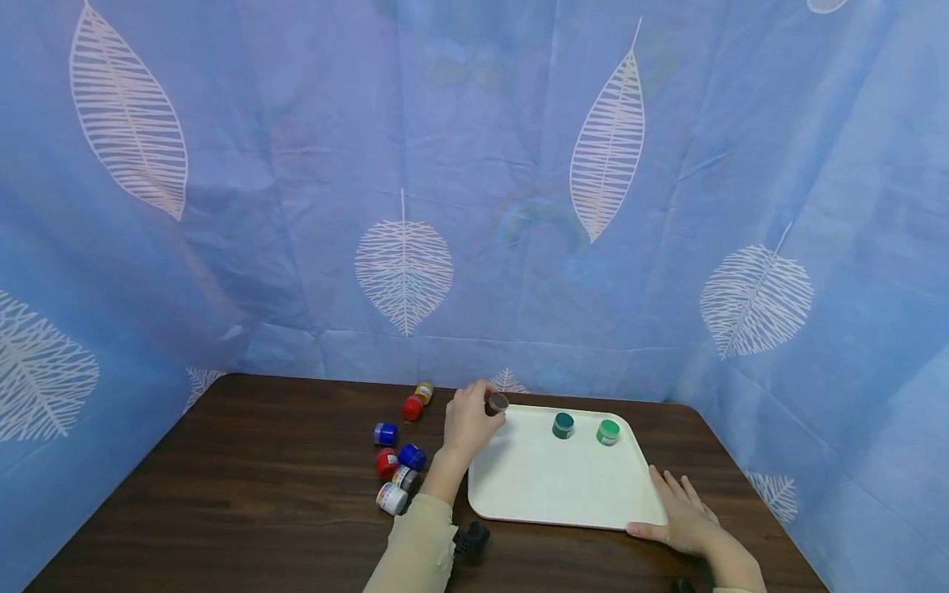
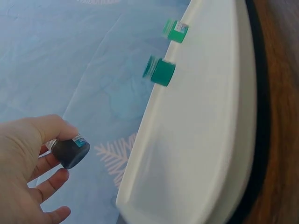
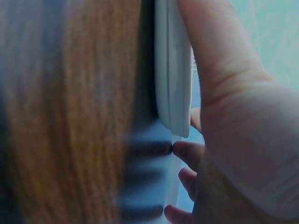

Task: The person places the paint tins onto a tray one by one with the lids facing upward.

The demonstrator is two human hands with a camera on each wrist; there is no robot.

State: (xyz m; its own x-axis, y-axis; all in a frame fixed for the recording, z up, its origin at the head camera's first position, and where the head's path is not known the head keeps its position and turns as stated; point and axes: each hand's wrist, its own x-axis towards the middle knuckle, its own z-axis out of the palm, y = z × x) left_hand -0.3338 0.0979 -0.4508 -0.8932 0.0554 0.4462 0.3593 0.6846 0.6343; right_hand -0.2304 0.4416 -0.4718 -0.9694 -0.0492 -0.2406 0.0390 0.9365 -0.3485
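My left hand point(image 1: 469, 420) pinches a small dark paint jar point(image 2: 71, 151) between thumb and fingers, at the back left corner of the white tray point(image 1: 549, 486). In the left wrist view the jar lies tilted in the fingers, part of its label showing. On the tray, toward its back edge, stand a dark green paint jar point(image 1: 563, 426) and a lighter green paint jar point(image 1: 608, 432). My right hand point(image 1: 685, 519) lies at the tray's front right corner, thumb at the front edge and the other fingers stretched out beside the right edge.
Left of the tray, several paint jars lie in a loose group: a white jar point(image 1: 391, 498), a red jar point(image 1: 386, 464), a blue jar point(image 1: 412, 457) and others. Farther back are another red jar point(image 1: 412, 408) and a yellow jar point(image 1: 424, 393). A leaf-patterned blue curtain point(image 1: 489, 165) hangs behind the brown table point(image 1: 222, 494).
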